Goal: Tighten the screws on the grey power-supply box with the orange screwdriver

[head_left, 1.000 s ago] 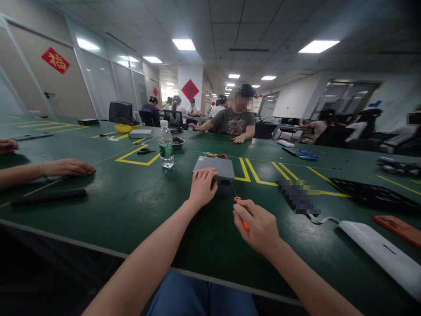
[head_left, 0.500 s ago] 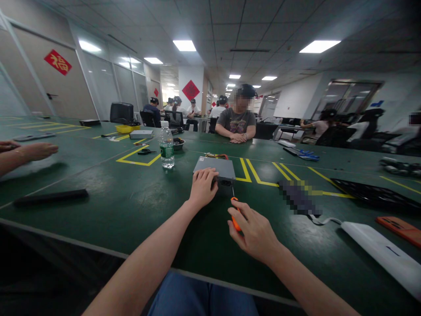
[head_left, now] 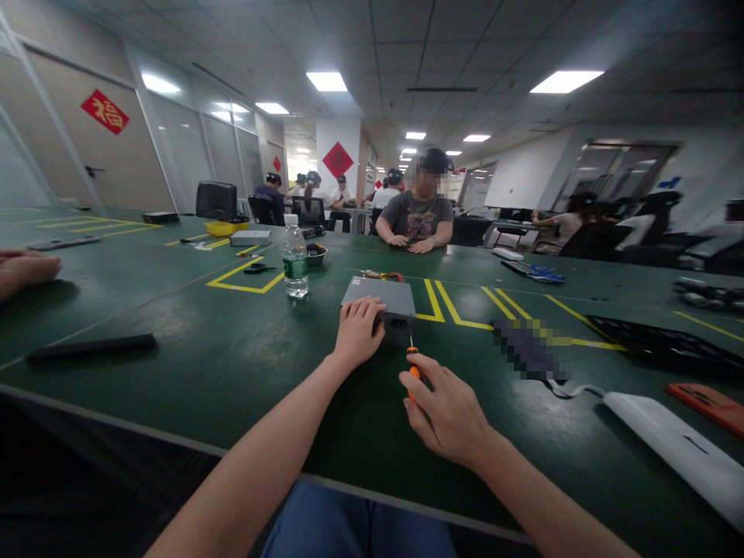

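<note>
A grey metal computer power supply [head_left: 388, 294] lies on the green table, its black socket facing me and coloured wires at its far side. My left hand [head_left: 359, 329] grips its near left corner, fingers over the top. In my right hand [head_left: 445, 403] is an orange-handled screwdriver [head_left: 414, 372], pinched between thumb and fingers. Its thin shaft points away from me to the near right corner of the power supply; whether the tip touches a screw is too small to tell.
A water bottle [head_left: 295, 260] stands left of the power supply, near a small bowl [head_left: 315, 256]. A black bar [head_left: 91, 349] lies at left, a white power bank-like block [head_left: 677, 442] at right. Another person [head_left: 417, 209] sits opposite; a co-worker's hand [head_left: 26, 271] rests at far left.
My right fingers have shifted slightly on the screwdriver handle, which has turned. My left hand and the power supply stay put. The opposite person's hands have parted; the co-worker's hand moved left.
</note>
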{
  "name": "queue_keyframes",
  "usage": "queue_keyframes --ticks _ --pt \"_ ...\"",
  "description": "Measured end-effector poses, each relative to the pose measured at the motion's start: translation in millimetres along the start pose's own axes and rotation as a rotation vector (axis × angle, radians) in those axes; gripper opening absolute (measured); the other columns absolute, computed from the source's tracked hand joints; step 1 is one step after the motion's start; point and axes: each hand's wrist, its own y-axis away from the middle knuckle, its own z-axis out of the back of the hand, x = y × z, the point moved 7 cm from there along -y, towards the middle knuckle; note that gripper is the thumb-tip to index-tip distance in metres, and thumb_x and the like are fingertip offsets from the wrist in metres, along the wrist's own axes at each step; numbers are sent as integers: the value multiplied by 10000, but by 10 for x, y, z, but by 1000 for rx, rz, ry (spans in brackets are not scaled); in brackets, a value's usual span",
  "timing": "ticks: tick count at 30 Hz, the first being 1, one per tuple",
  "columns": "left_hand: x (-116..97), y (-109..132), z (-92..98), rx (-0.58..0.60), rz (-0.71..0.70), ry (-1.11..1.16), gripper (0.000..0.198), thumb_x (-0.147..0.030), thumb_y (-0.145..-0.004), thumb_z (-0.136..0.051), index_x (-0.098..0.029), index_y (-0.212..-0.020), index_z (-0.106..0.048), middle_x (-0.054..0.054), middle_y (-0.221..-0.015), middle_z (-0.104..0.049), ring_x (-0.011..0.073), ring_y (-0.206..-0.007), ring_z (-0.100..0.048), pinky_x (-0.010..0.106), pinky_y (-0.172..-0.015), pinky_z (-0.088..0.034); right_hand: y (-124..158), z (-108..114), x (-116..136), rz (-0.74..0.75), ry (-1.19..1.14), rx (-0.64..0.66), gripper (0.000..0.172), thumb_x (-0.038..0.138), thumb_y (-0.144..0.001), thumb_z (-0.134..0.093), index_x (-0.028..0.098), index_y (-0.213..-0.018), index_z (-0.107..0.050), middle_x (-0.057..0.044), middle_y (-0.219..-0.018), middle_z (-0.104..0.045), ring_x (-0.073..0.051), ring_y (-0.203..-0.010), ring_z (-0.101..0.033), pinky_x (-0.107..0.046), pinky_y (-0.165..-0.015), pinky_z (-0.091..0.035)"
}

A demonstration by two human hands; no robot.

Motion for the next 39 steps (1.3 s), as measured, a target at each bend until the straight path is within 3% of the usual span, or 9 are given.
queue_keyframes --ticks 4,9,14,20,24,31,35,39 --pt "1 -1 -3 3 2 6 277 -203 -779 -486 -246 -1053 -502 4 -1200 -546 182 -1172 -414 372 -1008 -261 -8 30 -17 26 50 -78 242 274 -839 -443 146 -1012 -554 -142 -1016 -547 -187 -846 -532 -302 -715 -437" --pt "2 -3 0 17 12 7 283 -204 -778 -489 -252 -1057 -504 6 -1209 -540 189 -1178 -410 383 -1007 -263 -7 62 -76 -18 60 -152 154 271 -820 -483 155 -868 -570 -97 -854 -573 -157 -735 -521 -281 -657 -428" --pt "-4 -6 18 9 9 9 282 -200 -781 -482 -256 -1056 -505 5 -1196 -546 186 -1174 -411 380 -1006 -266 11 -18 -49 -10 -5 -49 143 234 -844 -440 180 -900 -560 -98 -1002 -572 -134 -720 -532 -268 -656 -426" --pt "5 -5 14 10 9 10 285 -194 -777 -482 -257 -1055 -506 5 -1199 -544 186 -1173 -411 382 -1004 -267 -17 -61 5 15 -100 59 268 290 -852 -398 151 -1038 -532 -145 -1091 -533 -189 -895 -547 -309 -733 -454" --pt "5 -2 17 2 3 16 282 -198 -776 -489 -255 -1052 -504 -1 -1195 -546 177 -1173 -410 369 -1002 -269 -49 -13 33 51 -26 -44 264 308 -836 -472 145 -1030 -545 -143 -1028 -574 -189 -839 -559 -310 -695 -454" --pt "-7 -8 28 29 15 19 291 -199 -777 -481 -258 -1061 -511 14 -1198 -544 199 -1173 -414 400 -999 -269 11 24 -54 -4 -5 -176 110 261 -811 -503 160 -801 -548 -105 -892 -609 -147 -706 -557 -265 -621 -447" --pt "-2 -8 34 24 18 26 283 -198 -778 -480 -257 -1053 -511 10 -1199 -544 195 -1173 -412 394 -1004 -264 35 12 -73 -2 -28 -107 160 256 -829 -482 171 -938 -563 -114 -1011 -581 -146 -746 -567 -273 -654 -456" --pt "7 -4 29 -2 7 26 274 -206 -777 -489 -256 -1046 -505 -2 -1193 -547 179 -1171 -412 368 -1006 -261 11 -34 -48 8 -112 -4 278 312 -842 -451 164 -1064 -528 -143 -1093 -523 -189 -909 -557 -306 -728 -475"
